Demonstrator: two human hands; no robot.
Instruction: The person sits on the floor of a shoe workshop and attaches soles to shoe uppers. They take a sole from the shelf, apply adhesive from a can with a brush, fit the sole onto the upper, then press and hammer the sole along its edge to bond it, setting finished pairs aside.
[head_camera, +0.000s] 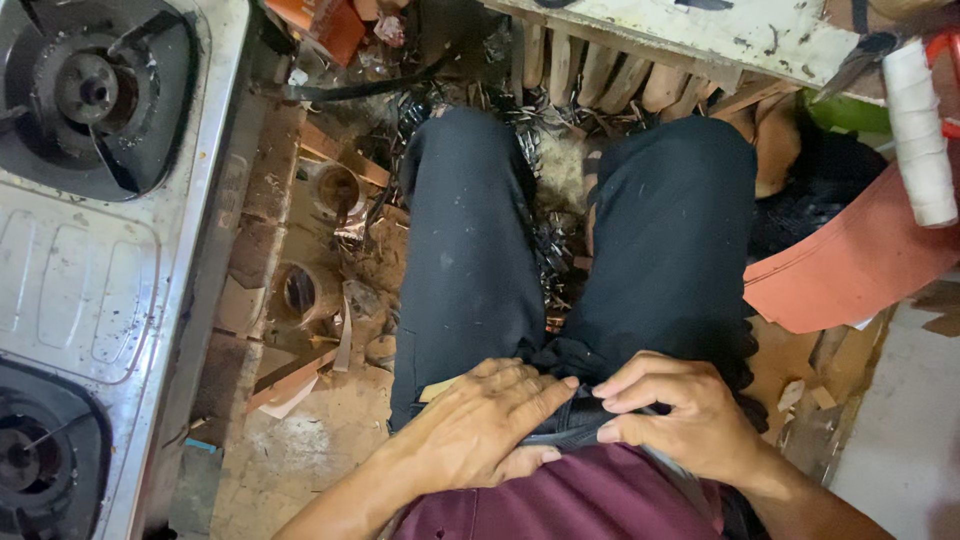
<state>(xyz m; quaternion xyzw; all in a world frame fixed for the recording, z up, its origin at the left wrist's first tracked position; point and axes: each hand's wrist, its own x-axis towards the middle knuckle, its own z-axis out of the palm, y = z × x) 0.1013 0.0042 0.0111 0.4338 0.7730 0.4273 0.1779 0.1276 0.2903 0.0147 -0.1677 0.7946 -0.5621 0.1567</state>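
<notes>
- Maroon shirt hem (590, 500) lying nearest the lens, at the bottom edge; both hands resting just above it at the waist of the dark trousers (470, 260).
- Left hand (480, 430) lying palm-down on the left thigh; fingers (525, 390) pressed together and extended flat, tips reaching toward the trouser front; thumb tucked under against the waistband.
- Right hand (680, 415) curling over the dark fabric fold (570, 425) at the waist; fingers bent and pinching that fold between thumb and fingertips; fold sitting between the two hands, touching both.
- Person sitting with knees apart; metal scraps (545, 200) littering the floor between the legs.
- Steel gas stove (90, 250) standing at the left of the view, two burners showing; two short rusty cans (300, 290) standing on the dirt floor just beside it.
- Orange sheet stack (860, 260) lying at right; white thread spool (920, 130) standing above it; worn white surface (720, 30) edging the top.
</notes>
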